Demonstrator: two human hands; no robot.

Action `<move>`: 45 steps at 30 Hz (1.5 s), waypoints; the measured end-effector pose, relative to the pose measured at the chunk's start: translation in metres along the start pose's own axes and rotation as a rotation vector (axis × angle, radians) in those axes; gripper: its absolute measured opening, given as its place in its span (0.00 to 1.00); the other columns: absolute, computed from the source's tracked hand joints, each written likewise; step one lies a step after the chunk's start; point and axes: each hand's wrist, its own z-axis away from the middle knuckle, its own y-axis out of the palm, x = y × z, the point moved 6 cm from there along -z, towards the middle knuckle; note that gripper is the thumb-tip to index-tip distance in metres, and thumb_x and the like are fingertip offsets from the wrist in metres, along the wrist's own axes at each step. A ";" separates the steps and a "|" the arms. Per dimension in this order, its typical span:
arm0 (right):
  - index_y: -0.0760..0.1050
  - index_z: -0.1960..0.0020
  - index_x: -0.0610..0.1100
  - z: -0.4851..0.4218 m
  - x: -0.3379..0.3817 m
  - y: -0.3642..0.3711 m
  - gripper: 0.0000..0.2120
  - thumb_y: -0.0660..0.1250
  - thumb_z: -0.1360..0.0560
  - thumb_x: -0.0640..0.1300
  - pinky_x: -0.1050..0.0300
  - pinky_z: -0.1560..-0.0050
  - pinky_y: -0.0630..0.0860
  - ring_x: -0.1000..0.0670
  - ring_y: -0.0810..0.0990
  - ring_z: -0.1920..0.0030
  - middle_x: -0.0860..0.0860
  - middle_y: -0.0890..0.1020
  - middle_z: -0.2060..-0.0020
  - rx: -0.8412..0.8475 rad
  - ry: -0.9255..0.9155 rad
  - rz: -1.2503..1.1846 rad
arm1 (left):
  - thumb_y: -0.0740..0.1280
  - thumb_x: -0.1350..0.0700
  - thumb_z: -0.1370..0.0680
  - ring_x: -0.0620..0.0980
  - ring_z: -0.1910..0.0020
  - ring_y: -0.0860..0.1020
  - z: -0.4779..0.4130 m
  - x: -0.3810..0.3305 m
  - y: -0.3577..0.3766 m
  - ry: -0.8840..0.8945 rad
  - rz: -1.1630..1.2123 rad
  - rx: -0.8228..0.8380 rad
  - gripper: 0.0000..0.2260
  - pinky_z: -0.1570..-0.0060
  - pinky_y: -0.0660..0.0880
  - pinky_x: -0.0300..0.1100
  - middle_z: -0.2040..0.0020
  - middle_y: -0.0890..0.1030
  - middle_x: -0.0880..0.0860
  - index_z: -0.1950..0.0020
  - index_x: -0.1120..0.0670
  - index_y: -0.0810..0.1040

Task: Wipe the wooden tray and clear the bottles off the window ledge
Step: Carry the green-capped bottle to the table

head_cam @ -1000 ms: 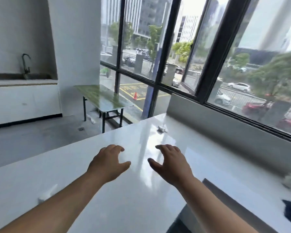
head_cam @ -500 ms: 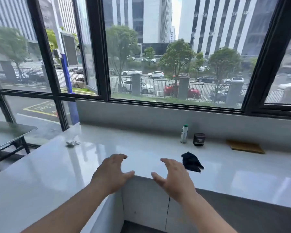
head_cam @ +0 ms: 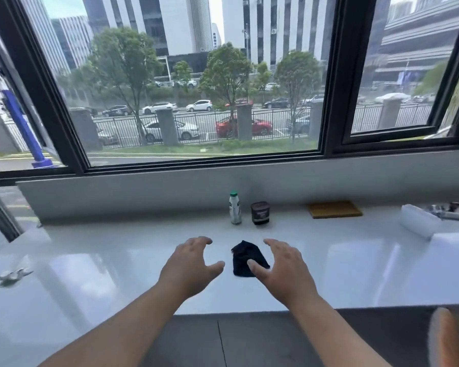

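Two empty, spread hands [head_cam: 190,263] [head_cam: 284,268] flanking dark cloth [head_cam: 245,262]; bottle [head_cam: 235,207], jar [head_cam: 260,213] labels unreadable.

Bare office: white ledge [head_cam: 90,260], street-facing windows [head_cam: 196,88]

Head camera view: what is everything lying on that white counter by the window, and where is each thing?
counter: one, glossy white, running under the window
bottle: one, pale with green cap, upright at the back wall
jar: one, dark, just right of the bottle
tray: one, wooden, flat at the back, right of the jar
cloth: one, dark, crumpled, near the front between the hands
white blocks: two, far right
crumpled scrap: one, whitish, far left
left hand: open, empty, left of the cloth
right hand: open, thumb over the cloth's edge
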 end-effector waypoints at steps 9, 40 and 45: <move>0.67 0.24 0.55 -0.105 -0.039 0.028 0.32 0.62 0.24 0.68 0.53 0.30 0.68 0.51 0.66 0.27 0.58 0.73 0.28 0.017 0.133 0.142 | 0.66 0.34 0.26 0.47 0.27 0.68 -0.145 0.025 0.053 0.057 0.092 0.078 0.30 0.43 0.71 0.44 0.26 0.71 0.42 0.25 0.41 0.68; 0.73 0.27 0.48 -0.507 -0.175 0.296 0.22 0.62 0.21 0.41 0.54 0.51 0.77 0.50 0.79 0.54 0.52 0.81 0.48 0.442 0.670 -0.553 | 0.69 0.30 0.32 0.36 0.55 0.79 -0.550 0.112 0.214 -0.303 0.154 0.337 0.33 0.60 0.75 0.39 0.36 0.77 0.39 0.30 0.41 0.70; 0.63 0.21 0.52 -0.525 -0.200 0.347 0.31 0.66 0.22 0.41 0.50 0.49 0.80 0.48 0.80 0.54 0.52 0.78 0.41 0.482 0.854 -0.811 | 0.76 0.34 0.36 0.47 0.40 0.79 -0.595 0.106 0.270 -0.357 0.303 0.268 0.39 0.49 0.77 0.46 0.32 0.76 0.39 0.28 0.39 0.67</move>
